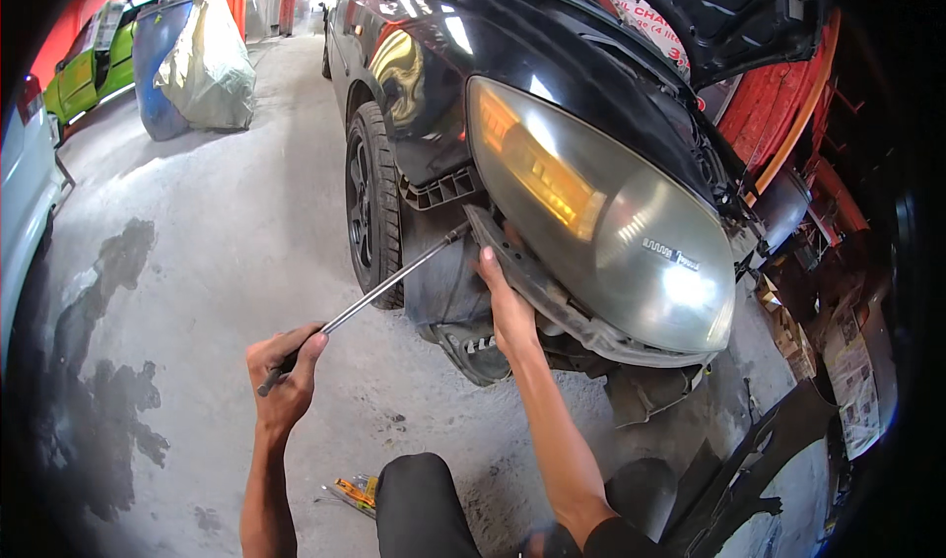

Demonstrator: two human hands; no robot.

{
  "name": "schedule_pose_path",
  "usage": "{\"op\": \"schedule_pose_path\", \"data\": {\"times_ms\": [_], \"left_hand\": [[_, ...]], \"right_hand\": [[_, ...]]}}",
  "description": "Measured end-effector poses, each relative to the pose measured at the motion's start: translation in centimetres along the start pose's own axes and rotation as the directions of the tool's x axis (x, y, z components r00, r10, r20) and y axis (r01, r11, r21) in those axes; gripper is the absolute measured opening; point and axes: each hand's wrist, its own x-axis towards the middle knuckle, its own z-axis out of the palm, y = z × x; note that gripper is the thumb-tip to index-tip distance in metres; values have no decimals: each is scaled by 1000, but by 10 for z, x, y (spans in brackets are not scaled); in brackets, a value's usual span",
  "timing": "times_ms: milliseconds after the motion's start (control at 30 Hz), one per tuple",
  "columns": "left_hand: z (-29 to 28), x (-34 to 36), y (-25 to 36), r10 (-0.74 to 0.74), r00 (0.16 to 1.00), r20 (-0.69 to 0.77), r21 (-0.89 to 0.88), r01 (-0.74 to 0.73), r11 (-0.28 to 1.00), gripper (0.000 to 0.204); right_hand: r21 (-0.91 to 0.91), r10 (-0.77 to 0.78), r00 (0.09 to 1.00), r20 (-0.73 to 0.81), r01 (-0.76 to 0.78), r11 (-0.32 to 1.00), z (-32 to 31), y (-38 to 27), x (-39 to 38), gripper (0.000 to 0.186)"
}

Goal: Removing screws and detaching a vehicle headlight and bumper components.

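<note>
My left hand [283,376] is closed around the dark handle end of a long socket extension bar [384,284]. The bar slants up to the right, and its dark socket end meets the edge of a black trim bracket [537,284] under the headlight. On that bracket rests my right hand [507,302], thumb upward, gripping its lower side; some of its fingers are hidden behind it. Above both hands is the large hazy headlight [611,223] with an amber section, set in the front corner of a black car [434,115].
The front wheel [372,203] stands left of the bracket, beside a dark wheel-arch liner [448,287]. Yellow-handled tools [357,492] lie on the floor by my knee. A detached black panel [749,459] is at lower right. A blue drum [163,65] stands back left.
</note>
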Motion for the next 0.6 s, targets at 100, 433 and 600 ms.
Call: {"op": "schedule_pose_path", "data": {"times_ms": [100,433,600], "left_hand": [[-3,8,5,58,997,52,33,-60,998,11],[-14,24,19,283,957,69,227,-291,929,8],[-14,25,16,357,932,64,247,-362,899,6]], "right_hand": [[-27,-19,999,-45,18,999,3,3,9,72],[101,-112,981,-161,130,986,21,-2,0,72],[-355,-163,979,-125,109,929,14,5,13,82]]}}
